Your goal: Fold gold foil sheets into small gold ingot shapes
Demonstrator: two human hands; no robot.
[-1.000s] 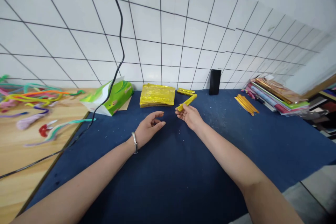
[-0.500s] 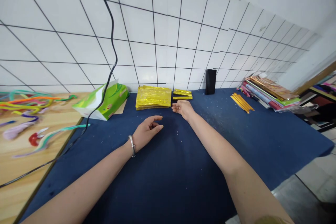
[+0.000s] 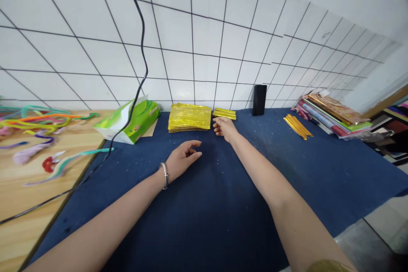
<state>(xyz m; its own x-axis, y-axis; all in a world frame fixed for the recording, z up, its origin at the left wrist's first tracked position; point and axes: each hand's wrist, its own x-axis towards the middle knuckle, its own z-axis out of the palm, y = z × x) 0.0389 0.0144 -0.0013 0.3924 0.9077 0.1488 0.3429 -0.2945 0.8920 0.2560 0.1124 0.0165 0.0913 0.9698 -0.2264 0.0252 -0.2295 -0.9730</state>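
Note:
My left hand (image 3: pixel 185 157), with a silver bangle on its wrist, hovers over the dark blue cloth (image 3: pixel 197 212). Its fingers are loosely curved and apart, and nothing is in them. My right hand (image 3: pixel 225 128) is at the near edge of a few shiny gold strips (image 3: pixel 225 113), covering part of them. Its fingers are bent and slightly spread; whether they touch a strip I cannot tell. Just left of that hand lies a stack of gold foil sheets (image 3: pixel 189 117), close to the wall.
A green tissue pack (image 3: pixel 145 119) lies on the left, crossed by a black cable (image 3: pixel 142 51). Colourful fuzzy stems (image 3: pixel 47 123) cover the wooden table (image 3: pixel 28 204). A black phone (image 3: pixel 259 100) leans on the wall. Orange-gold strips (image 3: pixel 298 126) and stacked books (image 3: pixel 334 112) are on the right.
My right hand has moved slightly in toward the gold strips and its fingers have curled more. The nearest strip shows less clearly beside it. The whole view has shifted a little.

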